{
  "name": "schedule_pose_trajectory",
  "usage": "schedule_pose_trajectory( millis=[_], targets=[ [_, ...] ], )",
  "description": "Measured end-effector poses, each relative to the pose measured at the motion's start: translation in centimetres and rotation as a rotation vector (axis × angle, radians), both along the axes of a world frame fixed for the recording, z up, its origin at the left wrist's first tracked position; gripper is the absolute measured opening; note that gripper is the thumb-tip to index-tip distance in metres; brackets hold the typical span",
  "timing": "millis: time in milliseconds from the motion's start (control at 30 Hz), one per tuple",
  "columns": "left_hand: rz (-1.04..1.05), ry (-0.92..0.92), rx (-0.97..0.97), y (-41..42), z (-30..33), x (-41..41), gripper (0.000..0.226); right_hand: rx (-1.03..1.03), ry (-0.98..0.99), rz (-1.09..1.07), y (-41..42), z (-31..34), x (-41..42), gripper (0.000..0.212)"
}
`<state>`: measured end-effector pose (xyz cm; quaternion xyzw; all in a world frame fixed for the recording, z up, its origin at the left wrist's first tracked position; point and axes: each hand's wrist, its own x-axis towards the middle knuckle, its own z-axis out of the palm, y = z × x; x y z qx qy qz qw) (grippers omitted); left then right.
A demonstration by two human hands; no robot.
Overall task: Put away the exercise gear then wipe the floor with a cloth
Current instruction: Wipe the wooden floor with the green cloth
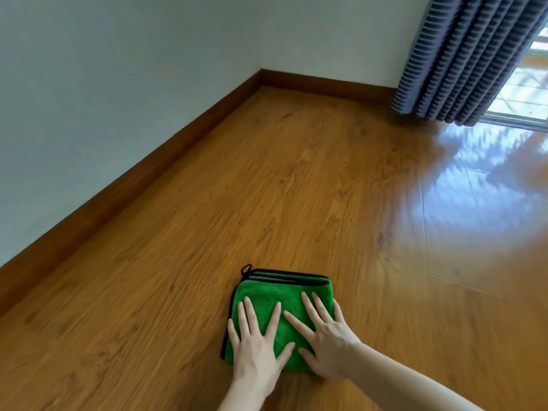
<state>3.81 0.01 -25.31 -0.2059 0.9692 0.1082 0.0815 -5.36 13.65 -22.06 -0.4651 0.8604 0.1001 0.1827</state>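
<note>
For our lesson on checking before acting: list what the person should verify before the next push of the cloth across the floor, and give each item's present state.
1. Both hands on the cloth: ok. The left hand and right hand press flat on the green cloth.
2. Cloth folded and lying flat on the floor: ok.
3. Path ahead towards the corner free of objects: ok, as far as the view shows.
4. Exercise gear put away: cannot tell; none is in view.
5. Cloth damp or dry: cannot tell.
6. Curtain out of the way: ok, it hangs far off to the right.
</note>
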Motion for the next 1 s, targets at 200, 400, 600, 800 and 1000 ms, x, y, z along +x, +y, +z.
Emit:
schedule_pose_trajectory(
  millis=[200,400,600,800,1000],
  targets=[
    [-0.062,-0.249,-0.095,-4.0,3.5,-4.9,0.077,0.090,-0.034,-0.042,-4.8,1.1,-3.6,0.066],
    [-0.112,-0.280,-0.115,-8.6,3.0,-8.5,0.078,0.152,-0.097,-0.109,-8.8,1.6,-6.7,0.068],
    [-0.109,-0.160,-0.131,-9.4,2.2,-8.1,0.071,0.097,-0.113,-0.118,-9.6,1.9,-7.7,0.068],
    [0.034,0.125,0.057,-7.1,1.2,-1.1,0.065,-0.487,-0.143,-0.312,-7.1,2.2,-8.2,0.063],
    [0.100,0.195,0.192,-6.4,3.9,-0.2,0.063,-0.773,-0.495,-0.977,-8.0,3.7,-8.7,0.061]
  ],
)
